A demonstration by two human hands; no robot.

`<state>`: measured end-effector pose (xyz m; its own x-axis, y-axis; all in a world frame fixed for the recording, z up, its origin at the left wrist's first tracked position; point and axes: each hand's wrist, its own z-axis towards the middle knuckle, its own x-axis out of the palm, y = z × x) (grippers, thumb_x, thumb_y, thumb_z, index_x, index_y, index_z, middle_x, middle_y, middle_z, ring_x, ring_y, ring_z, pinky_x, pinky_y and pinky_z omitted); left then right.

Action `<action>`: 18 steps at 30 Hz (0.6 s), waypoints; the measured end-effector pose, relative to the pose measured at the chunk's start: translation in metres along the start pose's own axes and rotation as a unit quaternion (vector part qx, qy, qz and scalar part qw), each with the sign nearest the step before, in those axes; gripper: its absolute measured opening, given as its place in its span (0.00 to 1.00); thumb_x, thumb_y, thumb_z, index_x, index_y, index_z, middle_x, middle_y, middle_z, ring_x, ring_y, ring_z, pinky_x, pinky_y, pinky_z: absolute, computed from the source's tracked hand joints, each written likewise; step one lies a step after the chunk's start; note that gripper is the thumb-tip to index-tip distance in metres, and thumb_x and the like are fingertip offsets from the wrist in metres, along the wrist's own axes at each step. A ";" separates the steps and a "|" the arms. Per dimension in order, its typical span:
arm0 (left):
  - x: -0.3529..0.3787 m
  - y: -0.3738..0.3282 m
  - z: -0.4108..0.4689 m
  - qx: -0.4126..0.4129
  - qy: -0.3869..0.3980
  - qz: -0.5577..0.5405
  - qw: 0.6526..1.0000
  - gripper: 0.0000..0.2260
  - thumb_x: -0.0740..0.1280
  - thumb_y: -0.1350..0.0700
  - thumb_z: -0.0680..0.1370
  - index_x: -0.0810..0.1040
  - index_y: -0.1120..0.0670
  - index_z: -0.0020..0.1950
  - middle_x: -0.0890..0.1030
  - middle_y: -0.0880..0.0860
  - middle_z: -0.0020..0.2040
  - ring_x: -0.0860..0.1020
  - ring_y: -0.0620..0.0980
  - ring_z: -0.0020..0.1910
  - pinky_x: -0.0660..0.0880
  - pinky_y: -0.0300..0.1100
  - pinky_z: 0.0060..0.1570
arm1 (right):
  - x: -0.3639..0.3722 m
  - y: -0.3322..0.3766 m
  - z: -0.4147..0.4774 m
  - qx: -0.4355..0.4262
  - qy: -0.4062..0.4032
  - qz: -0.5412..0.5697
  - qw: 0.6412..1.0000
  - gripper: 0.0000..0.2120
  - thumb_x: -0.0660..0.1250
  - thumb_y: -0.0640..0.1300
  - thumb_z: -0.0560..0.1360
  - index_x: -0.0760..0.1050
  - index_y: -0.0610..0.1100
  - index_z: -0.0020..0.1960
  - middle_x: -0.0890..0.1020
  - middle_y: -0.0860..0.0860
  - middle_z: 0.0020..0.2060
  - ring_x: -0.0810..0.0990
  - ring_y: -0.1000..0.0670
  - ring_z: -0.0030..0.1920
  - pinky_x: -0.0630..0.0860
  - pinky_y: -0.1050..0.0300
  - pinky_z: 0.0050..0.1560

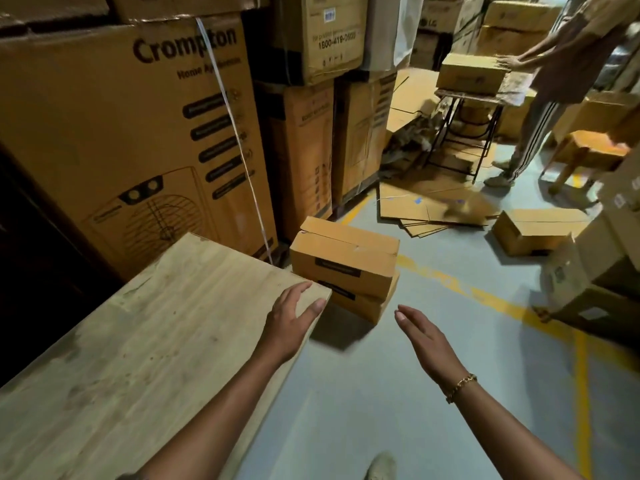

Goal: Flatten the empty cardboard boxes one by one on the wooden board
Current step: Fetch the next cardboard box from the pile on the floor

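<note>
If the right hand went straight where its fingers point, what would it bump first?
Probably the stacked cardboard boxes on the floor; the right hand points toward their corner, though depth is unclear.

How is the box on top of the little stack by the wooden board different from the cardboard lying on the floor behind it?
The top box stands up as a closed box; the floor cardboard is squashed flat. The top box sits on another box; the floor cardboard lies on the grey floor. The top box is one thing; the floor cardboard is several overlapping sheets. Both are brown cardboard.
</note>
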<state>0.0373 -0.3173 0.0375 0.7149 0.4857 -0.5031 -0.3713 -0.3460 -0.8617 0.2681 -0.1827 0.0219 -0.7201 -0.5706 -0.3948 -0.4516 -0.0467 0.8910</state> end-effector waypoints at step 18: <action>0.139 -0.049 0.270 -0.138 -0.012 -0.071 0.988 0.24 0.63 0.38 0.79 0.66 0.41 0.74 0.63 0.46 0.76 0.65 0.50 0.72 0.66 0.46 0.60 | -0.115 -0.005 0.337 0.015 0.141 -0.084 0.986 0.23 0.56 0.60 0.81 0.70 0.51 0.72 0.75 0.55 0.65 0.72 0.56 0.61 0.65 0.59 0.61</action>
<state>-0.0049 -0.0156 -0.0080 0.7332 0.5620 -0.3828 -0.0903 -0.4775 -0.8740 0.1756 0.1590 -0.0127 -0.4610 -0.7619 -0.4549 -0.5711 -0.1376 0.8093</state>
